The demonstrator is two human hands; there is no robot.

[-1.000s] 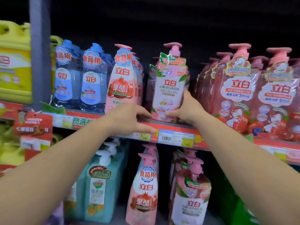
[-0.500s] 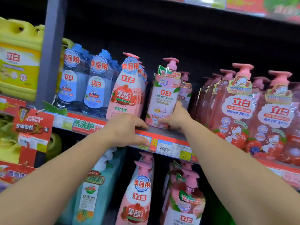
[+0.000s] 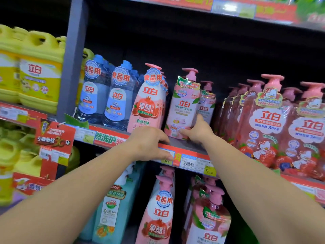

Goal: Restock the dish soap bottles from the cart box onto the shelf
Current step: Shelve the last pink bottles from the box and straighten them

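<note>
On the grey metal shelf (image 3: 186, 144) with its red price strip, a pale pink pump-top dish soap bottle with a peach label (image 3: 183, 110) stands upright near the front edge. The right hand (image 3: 197, 131) grips its base, thumb across the front and fingers curled round the right side. The left hand (image 3: 149, 143) rests on the shelf lip, fingers bent over the edge and thumb pressed on the price strip. Just left stands a pink pomegranate-label bottle (image 3: 146, 103); further left, clear blue bottles (image 3: 114, 95). Right of the gap, strawberry-red pump bottles (image 3: 263, 120).
</note>
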